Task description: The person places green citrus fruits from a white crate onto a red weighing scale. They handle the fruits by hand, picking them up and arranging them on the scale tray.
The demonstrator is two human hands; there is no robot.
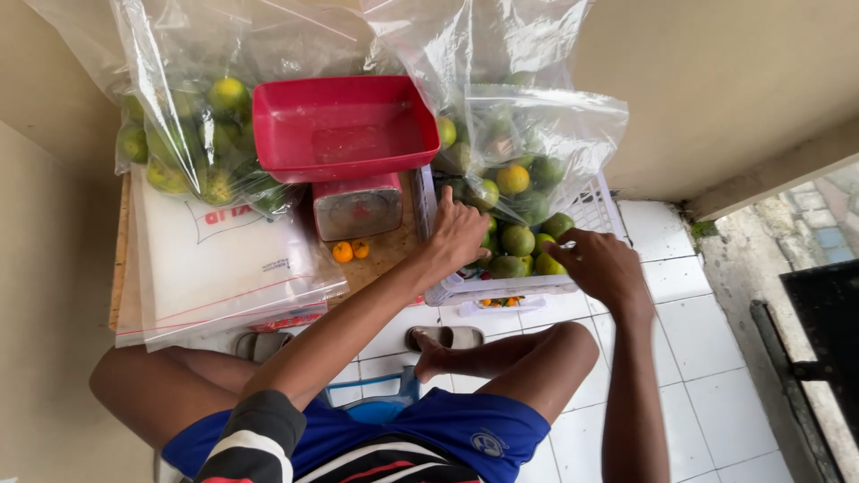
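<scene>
From the head view, my left hand (458,234) rests with fingers spread apart on the green citrus fruit (517,240) in the white crate (501,286). My right hand (601,265) curls at the crate's rim; I cannot tell its grip. Loose fruit could roll over the low rim onto the tiled floor (707,385).
</scene>
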